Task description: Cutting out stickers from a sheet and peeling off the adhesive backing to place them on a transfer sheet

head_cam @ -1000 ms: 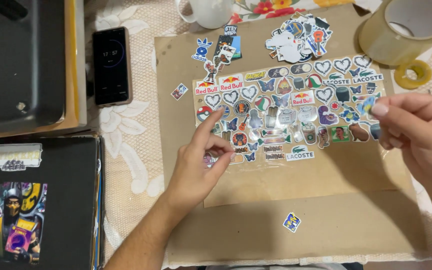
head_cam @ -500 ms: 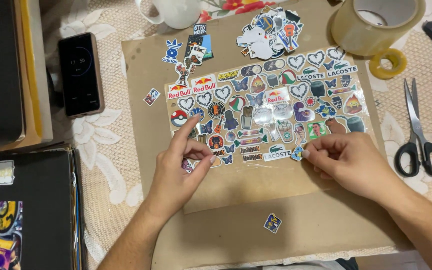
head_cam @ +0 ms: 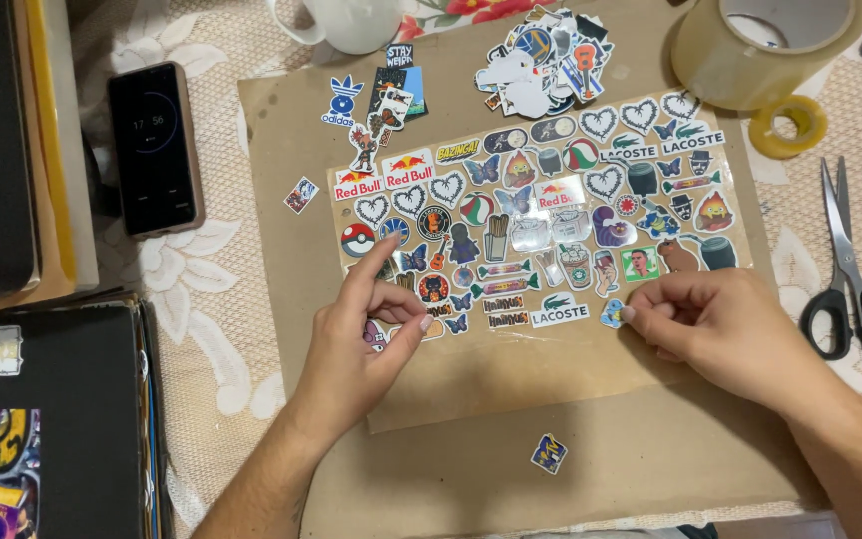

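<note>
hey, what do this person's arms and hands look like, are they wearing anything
Both forearms are bare, with no sleeves in view. The left hand and right hand wear no gloves, and no rings, watch or bracelet show. Fingernails are short and unpainted.

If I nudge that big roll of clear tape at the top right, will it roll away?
Probably not: the tape roll lies flat on its side, so it would likely slide on the cardboard. It looks thick and fairly heavy, unlikely to tip.
</note>
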